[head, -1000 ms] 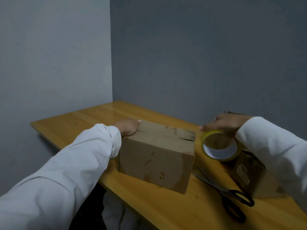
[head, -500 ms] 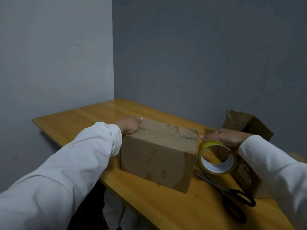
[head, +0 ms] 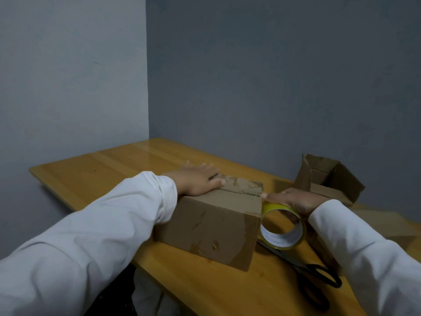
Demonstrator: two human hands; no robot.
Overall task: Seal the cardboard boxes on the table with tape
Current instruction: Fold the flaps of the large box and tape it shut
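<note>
My left hand [head: 198,180] lies flat on the far left part of the closed cardboard box [head: 214,221], fingers straight and spread, palm pressing the top flaps down. The box sits near the front edge of the wooden table [head: 109,169], directly between my two hands. Its long axis runs from left to right and slightly away from me, with one short end facing my right hand. The centre seam on top follows that same long axis, from under my left hand toward the right edge.

My right hand [head: 293,199] grips the roll of yellowish tape [head: 282,226] from above, fingers curled over its rim, one fingertip reaching to the box's top right edge. The roll stands on edge just beside the box's right end, its open core facing me.

Black-handled scissors [head: 319,274] lie on the table in front of the roll, blades pointing toward the box. A second cardboard box [head: 328,179], flaps up and open, stands behind my right hand near the wall.
</note>
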